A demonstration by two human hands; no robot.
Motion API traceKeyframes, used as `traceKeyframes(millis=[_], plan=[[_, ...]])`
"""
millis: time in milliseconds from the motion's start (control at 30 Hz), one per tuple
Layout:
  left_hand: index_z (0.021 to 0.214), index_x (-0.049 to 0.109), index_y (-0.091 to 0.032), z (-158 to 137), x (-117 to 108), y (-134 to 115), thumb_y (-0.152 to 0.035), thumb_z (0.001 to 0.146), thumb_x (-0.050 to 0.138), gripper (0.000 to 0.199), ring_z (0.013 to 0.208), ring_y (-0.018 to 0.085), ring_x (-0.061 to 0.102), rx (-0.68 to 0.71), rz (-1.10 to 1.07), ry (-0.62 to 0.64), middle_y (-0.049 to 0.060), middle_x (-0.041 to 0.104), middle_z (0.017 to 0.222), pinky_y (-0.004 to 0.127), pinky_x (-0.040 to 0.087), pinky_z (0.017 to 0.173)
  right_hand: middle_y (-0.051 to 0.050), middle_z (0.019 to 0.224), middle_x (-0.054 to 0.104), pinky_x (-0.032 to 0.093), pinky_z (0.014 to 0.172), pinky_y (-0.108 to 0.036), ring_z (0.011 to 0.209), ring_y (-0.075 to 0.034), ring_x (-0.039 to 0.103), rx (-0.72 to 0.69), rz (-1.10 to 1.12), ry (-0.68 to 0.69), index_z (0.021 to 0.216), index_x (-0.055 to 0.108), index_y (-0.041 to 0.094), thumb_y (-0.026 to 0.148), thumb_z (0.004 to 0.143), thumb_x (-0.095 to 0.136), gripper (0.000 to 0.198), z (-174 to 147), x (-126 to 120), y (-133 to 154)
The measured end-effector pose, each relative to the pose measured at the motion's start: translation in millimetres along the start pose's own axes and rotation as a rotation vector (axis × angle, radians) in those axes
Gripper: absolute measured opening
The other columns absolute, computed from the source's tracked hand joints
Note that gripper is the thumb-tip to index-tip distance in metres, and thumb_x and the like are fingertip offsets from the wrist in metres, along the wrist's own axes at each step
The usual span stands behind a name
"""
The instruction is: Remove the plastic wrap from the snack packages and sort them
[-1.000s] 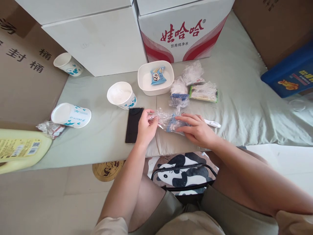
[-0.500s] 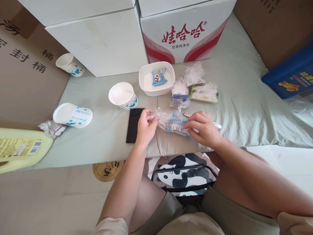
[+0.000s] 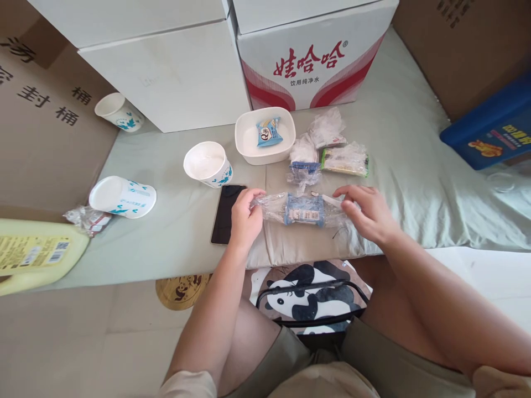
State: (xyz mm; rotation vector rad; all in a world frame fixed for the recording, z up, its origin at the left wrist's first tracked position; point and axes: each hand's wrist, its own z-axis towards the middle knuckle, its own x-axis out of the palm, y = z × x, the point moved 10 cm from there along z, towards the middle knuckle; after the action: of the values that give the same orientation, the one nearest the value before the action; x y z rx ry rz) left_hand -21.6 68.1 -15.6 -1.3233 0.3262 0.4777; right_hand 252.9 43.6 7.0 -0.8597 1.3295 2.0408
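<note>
A small blue snack packet [image 3: 305, 210] lies on the cloth, with clear plastic wrap [image 3: 276, 207] spread out to both sides of it. My left hand [image 3: 248, 217] pinches the left end of the wrap. At the right end, my right hand [image 3: 367, 213] is open, thumb and forefinger apart beside the film; whether it touches the film is hard to tell. A slim white tool [image 3: 331, 199] lies behind the packet, its right end near my right fingers. The dark phone [image 3: 224, 215] is partly under my left hand.
A white bowl [image 3: 240, 148] holds another blue packet [image 3: 269, 131]. Right of it sit several film-wrapped packets [image 3: 345, 159]. Paper cups [image 3: 209, 164] stand and lie to the left. White boxes [image 3: 315, 72] rise behind; a blue container [image 3: 489, 135] is at right, a yellow jug [image 3: 45, 251] at left.
My right hand has let go of the blue packet and moved right, its fingers opening. The packet now lies straighter, the film on its right side spread out. My left hand stays at the film's left end.
</note>
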Motion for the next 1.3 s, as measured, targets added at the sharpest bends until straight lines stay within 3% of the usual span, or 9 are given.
traceKeyframes(millis=[100, 167, 300, 500, 733, 833, 933, 1167, 1300], plan=[[0.116, 0.066, -0.022, -1.9, 1.2, -17.2, 0.002, 0.073, 0.046, 0.054, 0.11, 0.02, 0.066, 0.13, 0.067, 0.021, 0.007, 0.069, 0.117, 0.037, 0.053, 0.102, -0.007, 0.086, 0.069, 0.044, 0.077, -0.042, 0.084, -0.027, 0.063, -0.077, -0.142, 0.026, 0.111, 0.068, 0.023, 0.04, 0.091, 0.059, 0.028, -0.5, 11.3, 9.7], [0.127, 0.064, -0.024, -5.5, 6.9, -25.8, -0.001, 0.077, 0.053, 0.056, 0.121, 0.023, 0.062, 0.19, 0.143, 0.06, 0.009, 0.064, 0.131, 0.043, 0.049, 0.11, -0.009, 0.099, 0.072, 0.042, 0.077, -0.041, 0.092, -0.028, 0.064, -0.135, -0.188, 0.039, 0.105, 0.069, 0.024, 0.035, 0.09, 0.061, 0.02, -0.5, 16.5, 16.2], [0.109, 0.074, -0.026, -11.0, 20.0, -24.0, -0.016, 0.083, 0.067, 0.029, 0.134, 0.03, 0.052, 0.176, 0.305, 0.143, 0.01, 0.057, 0.141, 0.049, 0.046, 0.113, -0.006, 0.092, 0.074, 0.04, 0.075, -0.038, 0.087, -0.024, 0.064, -0.167, -0.169, -0.003, 0.085, 0.065, 0.024, 0.026, 0.094, 0.057, 0.012, 0.2, 12.7, 21.0], [0.098, 0.076, -0.024, -8.7, 18.7, -16.8, -0.02, 0.087, 0.066, 0.015, 0.123, 0.029, 0.059, 0.139, 0.312, 0.142, 0.011, 0.064, 0.127, 0.047, 0.052, 0.106, -0.004, 0.078, 0.071, 0.041, 0.074, -0.037, 0.076, -0.022, 0.065, -0.167, -0.14, -0.061, 0.083, 0.06, 0.023, 0.025, 0.095, 0.054, 0.013, 0.3, 5.9, 25.3], [0.083, 0.073, -0.022, -13.0, -6.5, -53.9, -0.019, 0.086, 0.061, 0.013, 0.105, 0.022, 0.069, 0.329, 0.134, -0.029, 0.008, 0.073, 0.111, 0.039, 0.055, 0.096, -0.002, 0.067, 0.064, 0.045, 0.07, -0.035, 0.065, -0.019, 0.061, -0.213, -0.101, -0.142, 0.079, 0.054, 0.024, 0.021, 0.091, 0.053, 0.012, -1.2, -9.4, 38.9], [0.074, 0.067, -0.021, -15.0, -8.2, -60.8, -0.016, 0.083, 0.058, 0.014, 0.074, 0.016, 0.069, 0.359, 0.015, -0.002, 0.004, 0.074, 0.084, 0.03, 0.055, 0.07, 0.001, 0.058, 0.059, 0.043, 0.059, -0.03, 0.054, -0.016, 0.055, -0.168, -0.082, -0.071, 0.079, 0.055, 0.025, 0.022, 0.089, 0.053, 0.01, -1.4, -6.2, 35.6], [0.067, 0.062, -0.02, -14.7, -2.3, -58.4, -0.015, 0.079, 0.056, 0.014, 0.059, 0.013, 0.061, 0.337, -0.017, 0.073, 0.002, 0.071, 0.071, 0.025, 0.045, 0.053, 0.002, 0.056, 0.059, 0.038, 0.051, -0.027, 0.049, -0.014, 0.053, -0.118, -0.085, 0.03, 0.082, 0.059, 0.024, 0.029, 0.09, 0.053, 0.011, -2.3, 0.7, 28.5], [0.059, 0.054, -0.02, -13.8, -6.8, -58.6, -0.012, 0.07, 0.053, 0.014, 0.053, 0.012, 0.054, 0.339, -0.043, 0.055, 0.0, 0.063, 0.06, 0.025, 0.037, 0.051, 0.001, 0.048, 0.057, 0.031, 0.049, -0.027, 0.044, -0.016, 0.053, 0.049, -0.178, 0.185, 0.08, 0.068, 0.024, 0.04, 0.093, 0.047, 0.03, -2.3, 9.6, 3.1], [0.053, 0.057, -0.019, -11.6, -3.7, -53.1, -0.027, 0.081, 0.055, 0.029, 0.054, 0.014, 0.058, 0.279, -0.252, 0.116, 0.005, 0.066, 0.059, 0.027, 0.042, 0.052, -0.001, 0.047, 0.056, 0.031, 0.048, -0.026, 0.043, -0.014, 0.05, 0.099, -0.168, 0.157, 0.071, 0.067, 0.022, 0.044, 0.094, 0.043, 0.04, -1.2, 2.8, 2.4]])
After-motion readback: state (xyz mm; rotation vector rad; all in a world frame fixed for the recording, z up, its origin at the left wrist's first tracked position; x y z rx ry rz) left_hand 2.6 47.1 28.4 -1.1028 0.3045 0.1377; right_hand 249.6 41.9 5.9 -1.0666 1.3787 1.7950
